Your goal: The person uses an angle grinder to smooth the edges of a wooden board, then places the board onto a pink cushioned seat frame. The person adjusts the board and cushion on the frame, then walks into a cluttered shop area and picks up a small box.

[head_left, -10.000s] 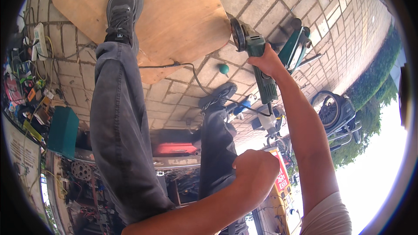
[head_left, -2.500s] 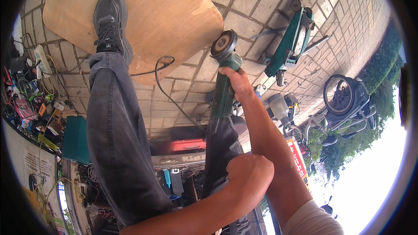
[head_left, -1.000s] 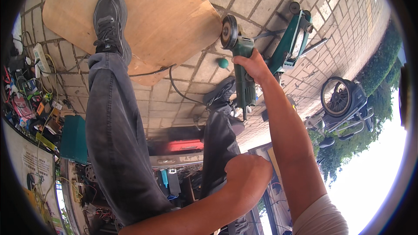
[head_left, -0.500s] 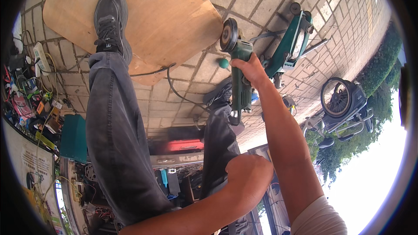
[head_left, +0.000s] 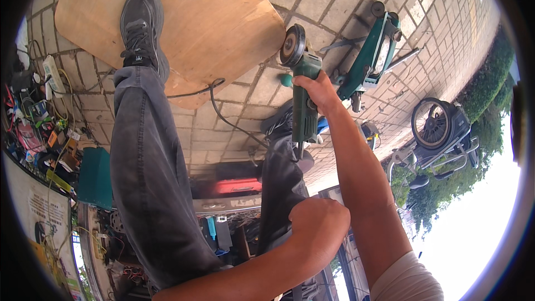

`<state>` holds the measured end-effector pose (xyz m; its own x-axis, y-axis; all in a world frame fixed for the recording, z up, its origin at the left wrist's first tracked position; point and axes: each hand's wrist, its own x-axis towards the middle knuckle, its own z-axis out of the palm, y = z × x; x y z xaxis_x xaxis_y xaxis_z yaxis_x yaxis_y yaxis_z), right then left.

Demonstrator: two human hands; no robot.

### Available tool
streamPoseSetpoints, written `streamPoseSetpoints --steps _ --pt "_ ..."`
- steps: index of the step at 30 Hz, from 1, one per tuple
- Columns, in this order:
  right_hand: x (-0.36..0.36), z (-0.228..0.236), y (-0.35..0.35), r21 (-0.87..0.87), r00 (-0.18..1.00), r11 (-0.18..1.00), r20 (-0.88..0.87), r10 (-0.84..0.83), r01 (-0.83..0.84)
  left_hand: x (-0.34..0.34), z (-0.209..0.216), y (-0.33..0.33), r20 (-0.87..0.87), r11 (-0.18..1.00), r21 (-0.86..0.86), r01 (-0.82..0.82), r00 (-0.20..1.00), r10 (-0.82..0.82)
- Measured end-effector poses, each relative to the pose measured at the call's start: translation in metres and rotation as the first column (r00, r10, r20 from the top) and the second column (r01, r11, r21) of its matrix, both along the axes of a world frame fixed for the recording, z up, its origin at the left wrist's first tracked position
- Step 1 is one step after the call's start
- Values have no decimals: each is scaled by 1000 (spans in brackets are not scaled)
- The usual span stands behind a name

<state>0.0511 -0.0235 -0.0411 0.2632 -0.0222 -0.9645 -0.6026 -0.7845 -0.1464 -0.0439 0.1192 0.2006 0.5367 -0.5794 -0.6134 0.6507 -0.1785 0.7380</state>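
My right hand (head_left: pixel 319 92) is wrapped round the green body of an angle grinder (head_left: pixel 306 117). The grinder's round disc (head_left: pixel 292 45), partly ringed by a dark guard, is at the upper end, beside the right corner of a thin wooden board (head_left: pixel 223 17). A small round green piece (head_left: pixel 286 80) shows left of my right thumb; whether it belongs to the grinder I cannot tell. My left hand (head_left: pixel 319 223) is curled into a fist by my right leg, its fingertips hidden. My left shoe (head_left: pixel 142 28) stands on the board.
A dark cord (head_left: pixel 217 100) loops from the board toward my right foot. A green floor jack (head_left: pixel 370 58) stands on the paving to the right, with a wheeled chair-like frame (head_left: pixel 434 134) beyond. Tools and clutter (head_left: pixel 44 128) lie left, near a green box (head_left: pixel 95 177). A red case (head_left: pixel 237 185) is between my legs.
The grinder in my right hand has shifted very slightly left, mostly at its lower end. My left hand, both feet and the board look unmoved.
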Motion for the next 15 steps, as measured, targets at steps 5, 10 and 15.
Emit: streamPoseSetpoints --steps 5,10,15 --pt "-4 7 4 -23 1000 1000 -13 -1 1 0 0 3 -14 1000 -16 -10 1000 10" --pt "-7 3 -1 -2 999 1000 -27 -28 28 -1 1 3 -13 1000 -1 -11 1000 11" --pt "-8 4 1 -4 998 999 -23 -51 51 0 -2 3 -24 999 -42 17 1000 -18"
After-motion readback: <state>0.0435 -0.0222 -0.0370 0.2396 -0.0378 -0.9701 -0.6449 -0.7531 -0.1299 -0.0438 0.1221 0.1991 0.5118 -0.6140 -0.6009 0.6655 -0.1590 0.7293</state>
